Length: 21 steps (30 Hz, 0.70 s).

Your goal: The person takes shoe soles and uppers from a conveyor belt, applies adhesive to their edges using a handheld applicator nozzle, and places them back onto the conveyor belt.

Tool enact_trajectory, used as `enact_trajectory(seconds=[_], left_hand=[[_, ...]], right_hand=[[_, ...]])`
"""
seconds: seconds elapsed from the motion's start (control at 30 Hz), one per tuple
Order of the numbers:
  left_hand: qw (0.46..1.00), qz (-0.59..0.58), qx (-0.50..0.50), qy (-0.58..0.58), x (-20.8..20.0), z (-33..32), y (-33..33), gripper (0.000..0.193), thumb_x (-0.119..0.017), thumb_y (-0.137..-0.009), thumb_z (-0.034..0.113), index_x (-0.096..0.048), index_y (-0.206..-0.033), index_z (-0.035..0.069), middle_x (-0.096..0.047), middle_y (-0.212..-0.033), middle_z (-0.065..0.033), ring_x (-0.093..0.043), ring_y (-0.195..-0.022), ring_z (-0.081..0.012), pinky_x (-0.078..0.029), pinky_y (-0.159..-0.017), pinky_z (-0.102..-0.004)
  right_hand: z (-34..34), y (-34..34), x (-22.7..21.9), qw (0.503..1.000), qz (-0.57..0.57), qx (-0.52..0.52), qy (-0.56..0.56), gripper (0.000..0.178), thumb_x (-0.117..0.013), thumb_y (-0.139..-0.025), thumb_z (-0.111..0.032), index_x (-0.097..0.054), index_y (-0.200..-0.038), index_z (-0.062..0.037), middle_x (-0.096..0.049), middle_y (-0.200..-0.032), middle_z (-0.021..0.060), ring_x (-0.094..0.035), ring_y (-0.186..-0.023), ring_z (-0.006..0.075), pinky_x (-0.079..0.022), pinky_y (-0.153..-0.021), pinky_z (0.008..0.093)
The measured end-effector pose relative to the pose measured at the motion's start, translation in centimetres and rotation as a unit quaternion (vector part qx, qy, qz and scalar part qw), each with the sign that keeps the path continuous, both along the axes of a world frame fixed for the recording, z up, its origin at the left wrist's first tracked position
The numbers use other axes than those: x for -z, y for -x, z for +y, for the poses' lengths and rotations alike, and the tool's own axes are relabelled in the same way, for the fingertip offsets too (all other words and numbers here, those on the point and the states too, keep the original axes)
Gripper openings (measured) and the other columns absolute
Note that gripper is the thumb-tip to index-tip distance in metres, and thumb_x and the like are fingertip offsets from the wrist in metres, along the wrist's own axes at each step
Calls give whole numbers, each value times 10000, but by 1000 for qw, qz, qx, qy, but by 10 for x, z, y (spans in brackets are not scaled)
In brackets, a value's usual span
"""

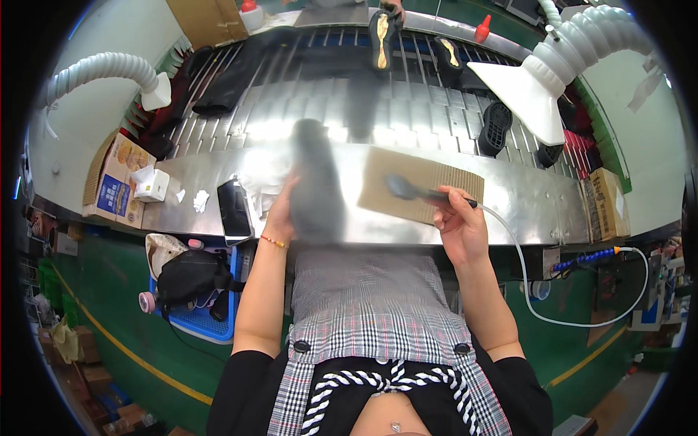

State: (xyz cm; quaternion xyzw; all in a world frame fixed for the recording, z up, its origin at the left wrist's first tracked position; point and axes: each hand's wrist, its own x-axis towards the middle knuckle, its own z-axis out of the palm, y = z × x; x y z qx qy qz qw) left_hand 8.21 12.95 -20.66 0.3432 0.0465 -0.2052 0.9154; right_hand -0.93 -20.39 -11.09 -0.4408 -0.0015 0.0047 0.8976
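My left hand (281, 213) is closed on the left edge of a long, dark grey shoe sole (318, 190), held upright over the metal work surface and smeared by motion. Between the fingers and thumb of my right hand (465, 227) is the black handle of a brush (438, 195). Its grey, blurred head is over a piece of corrugated cardboard (418, 174); whether it touches I cannot tell. A thin pale tube (522, 269) runs from the brush's handle end down to the right.
Beyond the steel ledge (538, 215), a slatted conveyor (254, 127) carries black boots (236, 80) and a shoe sole (496, 128). Another person's hand (395, 7) holds a shoe at the far side. A phone (234, 209) lies left; white hose nozzles (523, 91) hang at both sides.
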Motion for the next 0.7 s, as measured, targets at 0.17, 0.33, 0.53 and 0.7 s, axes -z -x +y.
enact_trajectory(seconds=[0.17, 0.33, 0.53, 0.7], left_hand=[[1000, -27, 10, -12, 5, -5, 15, 521, -446, -1070, 214, -334, -1572, 125, -517, -1457, -74, -558, -1274, -212, -506, -1039, -358], [984, 43, -10, 172, -2, -9, 19, 509, -445, -1066, 314, -382, -1539, 137, -536, -1441, -95, -582, -1240, -238, -492, -1056, -388], [969, -204, 30, 134, -46, -42, 48, 818, -474, -981, 591, -317, -1541, 16, -372, -1523, -307, -360, -1405, -524, -421, -992, -765], [958, 16, 26, 286, -92, -76, 77, 826, -338, -982, 636, -333, -1536, 23, -426, -1461, -343, -539, -1257, -519, -548, -943, -627]], right_hand=[[-6, 1, 4, 1000, 10, 19, 8, 247, -606, -1010, -188, -663, -1127, 22, -740, -1003, 202, -674, -704, 173, -500, -635, 255], [3, -4, 0, 1000, 5, -7, -23, 248, -597, -1015, -186, -662, -1138, 19, -736, -1028, 213, -675, -722, 175, -501, -648, 259], [36, -20, -36, 999, -45, -4, -20, 254, -603, -1016, -202, -672, -1136, 11, -730, -1040, 163, -669, -817, 164, -495, -727, 255], [60, -28, -64, 974, -168, 84, 123, 193, -691, -967, -153, -711, -1091, -6, -716, -1009, 74, -634, -950, 145, -428, -926, 272]])
